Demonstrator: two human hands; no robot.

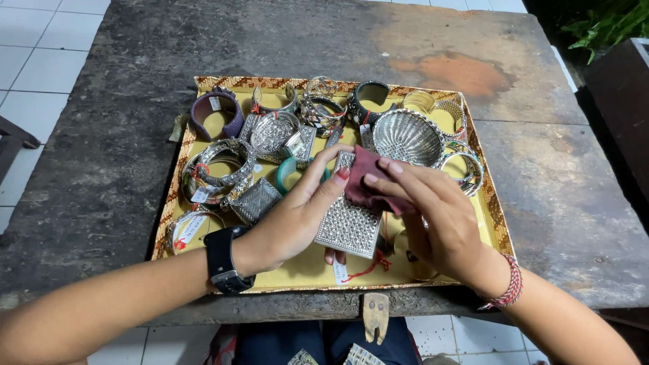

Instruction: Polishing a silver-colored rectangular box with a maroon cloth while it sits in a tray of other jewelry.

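My left hand (297, 213) holds a wide silver cuff (350, 226) with a studded surface above the front of a yellow tray (307, 274). A small tag on a red string hangs from the cuff. My right hand (433, 213) presses a dark red cloth (368, 179) against the cuff's upper end, thumb and fingers pinching the cloth. A black watch sits on my left wrist, a red braided band on my right.
The tray holds several silver bangles and cuffs, a purple cuff (216, 115), a teal bangle (287, 174) and a silver mesh bowl (407, 137). The tray rests on a dark worn wooden table (122, 155). White floor tiles lie left; a green plant at the far right.
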